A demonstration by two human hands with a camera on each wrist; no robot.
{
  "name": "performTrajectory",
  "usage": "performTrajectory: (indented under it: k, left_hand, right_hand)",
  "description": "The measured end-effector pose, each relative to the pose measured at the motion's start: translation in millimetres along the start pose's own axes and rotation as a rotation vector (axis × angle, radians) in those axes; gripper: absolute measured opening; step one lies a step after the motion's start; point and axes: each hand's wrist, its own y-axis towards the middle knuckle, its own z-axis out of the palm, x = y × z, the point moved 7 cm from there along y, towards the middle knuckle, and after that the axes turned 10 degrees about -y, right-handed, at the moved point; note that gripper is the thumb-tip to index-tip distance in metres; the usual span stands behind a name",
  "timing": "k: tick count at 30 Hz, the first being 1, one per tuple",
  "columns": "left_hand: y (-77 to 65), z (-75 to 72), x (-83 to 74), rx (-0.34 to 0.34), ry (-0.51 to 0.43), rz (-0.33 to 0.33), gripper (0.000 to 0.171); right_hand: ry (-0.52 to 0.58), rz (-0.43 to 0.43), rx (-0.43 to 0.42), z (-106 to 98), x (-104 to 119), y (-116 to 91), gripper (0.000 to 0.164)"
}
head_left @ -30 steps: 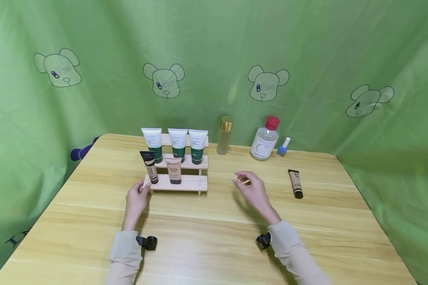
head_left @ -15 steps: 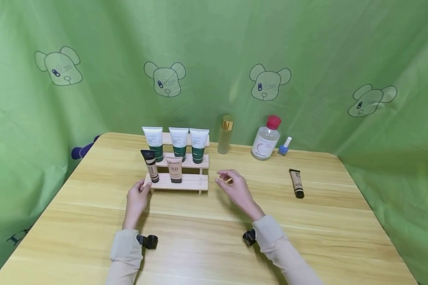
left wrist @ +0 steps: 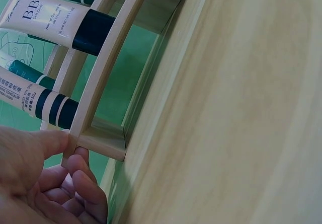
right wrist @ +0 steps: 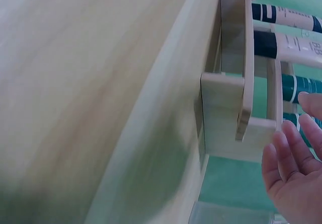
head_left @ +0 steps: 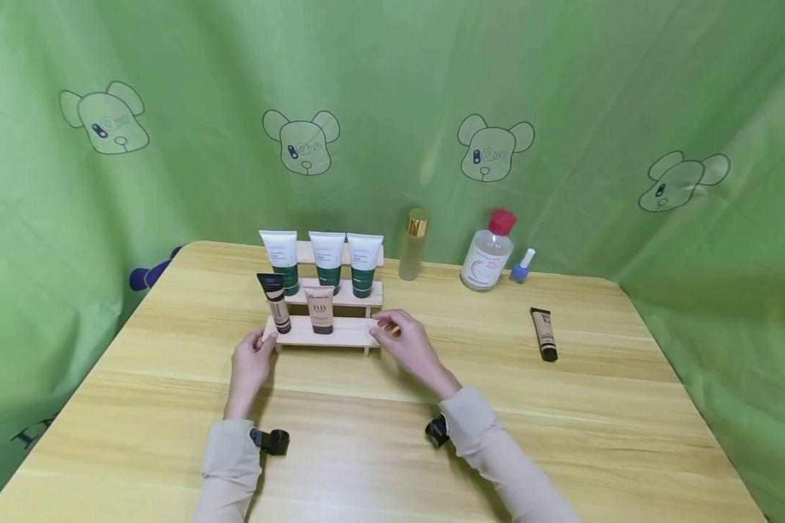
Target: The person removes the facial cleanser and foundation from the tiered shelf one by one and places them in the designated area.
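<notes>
A small wooden tiered rack (head_left: 349, 333) stands on the table. My left hand (head_left: 251, 361) pinches the left end of its lowest step; in the left wrist view the thumb (left wrist: 50, 142) lies on top and the fingers curl below. On that step stand a black-capped concealer tube (head_left: 278, 309), leaning slightly, and a pink BB cream tube (head_left: 320, 312). Behind them, three white-and-green tubes (head_left: 328, 261) stand on the middle step. My right hand (head_left: 408, 345), holding nothing, hovers at the rack's right end, its fingers loosely bent beside the step in the right wrist view.
Behind the rack's right side stands a gold-capped bottle (head_left: 413, 247). Farther right are a red-capped clear bottle (head_left: 486, 258) and a blue nail polish bottle (head_left: 520, 270). Another beige tube (head_left: 544, 335) lies on the table (head_left: 628, 407) at right. A green curtain (head_left: 392, 87) hangs behind.
My right hand has moved left across the table to the rack's right end. My left hand keeps its hold on the rack, and the rack and tubes have not moved.
</notes>
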Motion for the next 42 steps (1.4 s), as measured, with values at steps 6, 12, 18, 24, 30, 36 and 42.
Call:
performTrajectory:
  k: [6, 12, 18, 24, 30, 36, 42]
  left_hand:
    - [0.6, -0.2, -0.2, -0.008, -0.001, 0.015, 0.044]
    - [0.5, 0.2, -0.3, -0.011, 0.004, 0.020, 0.043]
    - [-0.3, 0.0, -0.5, -0.010, 0.008, 0.016, 0.044]
    - [-0.3, -0.3, -1.2, -0.011, 0.003, 0.012, 0.045]
    - [-0.3, -0.4, -1.5, -0.014, 0.003, 0.014, 0.044]
    - [-0.4, -0.7, -1.4, -0.012, -0.001, 0.015, 0.044]
    - [0.6, -0.1, 0.4, -0.011, -0.002, 0.011, 0.044]
  right_hand:
    - [-0.002, -0.012, 0.046, 12.4, 12.0, 3.8, 0.027]
    - [-0.008, -0.040, 0.080, 23.2, 21.4, 7.5, 0.029]
    - [0.026, -0.022, 0.116, 32.6, 29.0, 15.0, 0.033]
    - [0.037, 0.007, 0.165, 41.7, 32.5, 22.1, 0.039]
    - [0.041, 0.007, 0.186, 47.7, 36.3, 28.0, 0.044]
    - [0.038, 0.014, 0.223, 55.8, 40.2, 32.0, 0.047]
    - [0.059, 0.026, 0.257, 62.2, 46.5, 33.3, 0.047]
